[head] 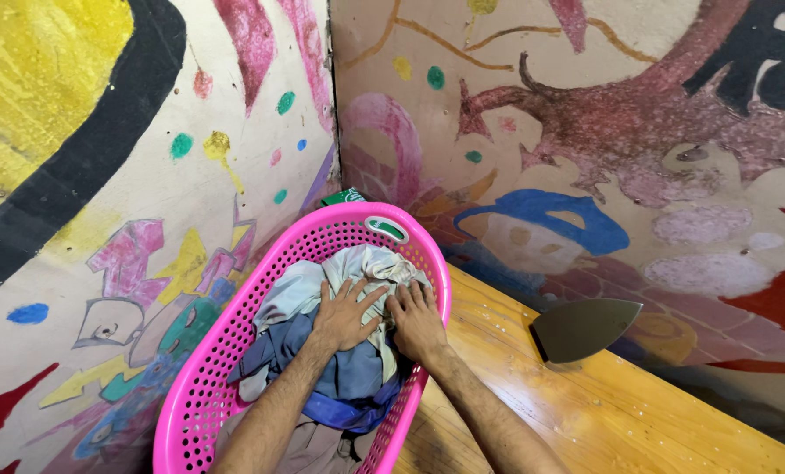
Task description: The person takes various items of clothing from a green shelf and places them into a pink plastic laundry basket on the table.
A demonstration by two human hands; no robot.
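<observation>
A pink plastic laundry basket (234, 325) with a perforated wall stands tilted in the corner, full of crumpled clothes. On top lies a pale grey-white garment (370, 263); a blue garment (348, 382) sits lower down. My left hand (344, 314) lies flat, fingers spread, on the pale garment. My right hand (417, 318) rests beside it on the same cloth, fingers together and pressing down. Neither hand has closed around anything.
A wooden table (585, 412) runs to the right of the basket. An iron (585, 329) stands on end on it, its metal soleplate facing me, against the painted wall (585, 132). Another painted wall (103, 175) is on the left.
</observation>
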